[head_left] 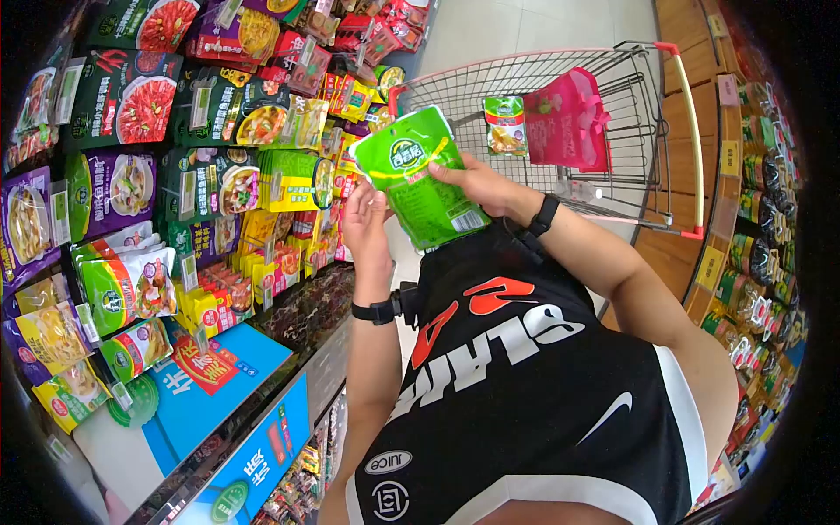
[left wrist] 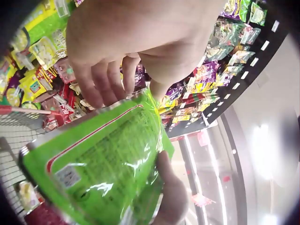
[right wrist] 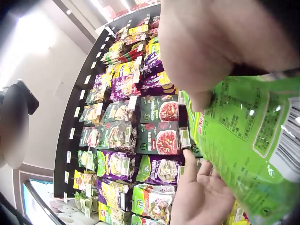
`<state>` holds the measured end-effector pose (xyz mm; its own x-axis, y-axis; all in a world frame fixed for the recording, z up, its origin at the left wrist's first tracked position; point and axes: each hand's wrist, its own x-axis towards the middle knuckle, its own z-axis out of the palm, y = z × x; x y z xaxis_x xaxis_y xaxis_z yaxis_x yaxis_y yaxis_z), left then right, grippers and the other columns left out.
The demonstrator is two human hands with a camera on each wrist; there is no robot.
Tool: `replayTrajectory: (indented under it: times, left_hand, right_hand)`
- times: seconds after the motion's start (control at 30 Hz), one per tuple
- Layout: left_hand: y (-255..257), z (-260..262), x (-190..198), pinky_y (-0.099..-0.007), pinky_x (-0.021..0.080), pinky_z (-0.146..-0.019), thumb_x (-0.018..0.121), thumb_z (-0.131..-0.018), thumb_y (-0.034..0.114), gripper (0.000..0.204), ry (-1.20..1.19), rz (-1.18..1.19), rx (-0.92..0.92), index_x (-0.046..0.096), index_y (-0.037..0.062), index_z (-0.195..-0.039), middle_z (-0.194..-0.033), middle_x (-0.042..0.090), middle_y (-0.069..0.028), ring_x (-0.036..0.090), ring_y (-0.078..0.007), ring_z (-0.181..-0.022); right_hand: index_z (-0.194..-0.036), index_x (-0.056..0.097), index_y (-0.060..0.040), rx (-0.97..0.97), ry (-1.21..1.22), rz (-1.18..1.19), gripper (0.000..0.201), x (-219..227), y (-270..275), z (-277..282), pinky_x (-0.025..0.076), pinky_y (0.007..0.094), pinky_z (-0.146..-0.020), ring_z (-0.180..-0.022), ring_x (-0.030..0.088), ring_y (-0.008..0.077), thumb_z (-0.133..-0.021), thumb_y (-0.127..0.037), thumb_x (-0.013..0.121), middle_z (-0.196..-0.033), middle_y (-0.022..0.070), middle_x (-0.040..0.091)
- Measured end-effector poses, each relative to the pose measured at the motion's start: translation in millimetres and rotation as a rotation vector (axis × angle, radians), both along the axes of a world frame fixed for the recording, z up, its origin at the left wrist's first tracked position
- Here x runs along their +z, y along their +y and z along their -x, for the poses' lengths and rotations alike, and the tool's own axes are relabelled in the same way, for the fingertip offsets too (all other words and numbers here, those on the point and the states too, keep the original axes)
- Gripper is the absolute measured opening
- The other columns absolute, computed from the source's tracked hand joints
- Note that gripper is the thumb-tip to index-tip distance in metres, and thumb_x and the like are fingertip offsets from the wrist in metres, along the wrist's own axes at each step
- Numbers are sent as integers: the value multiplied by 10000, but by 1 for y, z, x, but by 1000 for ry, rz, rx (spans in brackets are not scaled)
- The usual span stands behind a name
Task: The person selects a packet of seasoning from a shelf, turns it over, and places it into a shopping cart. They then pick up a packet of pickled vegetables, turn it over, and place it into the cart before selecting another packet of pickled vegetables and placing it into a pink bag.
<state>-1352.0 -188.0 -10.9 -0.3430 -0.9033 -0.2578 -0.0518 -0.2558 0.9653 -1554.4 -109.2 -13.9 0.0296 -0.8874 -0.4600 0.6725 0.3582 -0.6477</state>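
A bright green packet (head_left: 422,197) is held up in front of the chest in the head view. The right hand (head_left: 488,187) grips its right edge, thumb across the printed face. At the packet's left side is the left hand (head_left: 366,229), palm turned up and fingers loosely bent; the right wrist view shows this left hand (right wrist: 204,201) spread beside the packet (right wrist: 243,131). In the left wrist view, the left hand's fingers hang over the packet (left wrist: 103,164); whether they touch it I cannot tell. The right hand (left wrist: 172,199) holds the lower side there.
Shelves of hanging food packets (head_left: 140,96) line the left. Ahead to the right stands a wire shopping cart (head_left: 634,131) holding a small packet (head_left: 505,127) and a pink bag (head_left: 567,122). More stocked shelves (head_left: 752,210) run along the right. A blue display panel (head_left: 206,376) is at lower left.
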Motion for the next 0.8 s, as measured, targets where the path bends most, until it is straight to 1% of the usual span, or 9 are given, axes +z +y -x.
replayTrajectory:
  times: [0.17,0.2,0.27,0.37,0.43,0.47,0.57,0.7,0.8]
  left_hand:
    - [20,14,0,-440,415,-1079,794,-872,312,875,-197,373,-232,289,21,-1525,-1479,431,-144,458,-277,-1340]
    - [28,23,-1,-462,386,-1108,820,-840,344,953,8,331,-291,261,0,-1531,-1507,402,-150,429,-292,-1379]
    - [31,29,3,-451,407,-1091,816,-847,336,931,142,203,-342,270,-12,-1517,-1496,415,-147,455,-287,-1363]
    - [22,16,2,-411,479,-1025,727,-925,182,670,237,-53,-289,366,-6,-1457,-1403,521,-148,561,-271,-1257]
    - [17,6,8,-392,504,-996,676,-950,86,543,344,-322,-92,418,2,-1420,-1344,575,-145,600,-260,-1200]
    - [13,1,7,-387,509,-991,634,-952,3,462,352,-358,-17,469,16,-1383,-1307,606,-140,623,-246,-1158]
    - [17,0,-1,-384,508,-992,645,-946,6,452,194,-273,68,481,9,-1366,-1315,603,-135,632,-232,-1143]
    - [23,13,-24,-364,507,-971,690,-935,56,428,1,-180,-125,512,-9,-1318,-1284,628,-116,639,-218,-1122]
    - [17,13,-58,-353,532,-904,729,-907,107,450,-424,9,-356,526,6,-1295,-1227,642,-143,647,-220,-1074]
  right_hand:
    - [-1494,391,-20,48,-43,225,572,-10,-4,-5,393,403,-1125,-1339,497,246,-1077,-409,423,-1453,178,506]
    - [-1520,359,-23,70,17,315,600,-6,-6,-9,348,409,-1165,-1395,446,255,-1079,-426,406,-1498,193,462]
    - [-1548,310,-29,137,481,455,639,9,3,-18,269,414,-1200,-1452,355,259,-1076,-450,399,-1548,194,396]
    - [-1517,352,-29,261,793,567,613,1,-1,-9,325,431,-1159,-1384,431,296,-1062,-426,454,-1475,194,470]
    - [-1468,417,-42,201,748,639,538,-7,-8,5,406,429,-1097,-1288,520,291,-1054,-374,507,-1389,169,541]
    - [-1383,487,-29,102,492,478,462,-17,-11,6,457,395,-1043,-1258,537,248,-1011,-273,613,-1297,133,586]
    - [-1311,521,-11,28,905,243,399,-37,-9,18,479,355,-1006,-1197,565,186,-994,-219,646,-1201,98,614]
    - [-1324,531,-3,178,-80,228,417,-56,3,15,509,329,-957,-1101,607,132,-977,-184,672,-1257,70,623]
    - [-1281,573,-13,115,60,72,341,-105,11,14,534,279,-883,-1011,638,102,-981,-149,659,-1170,49,680]
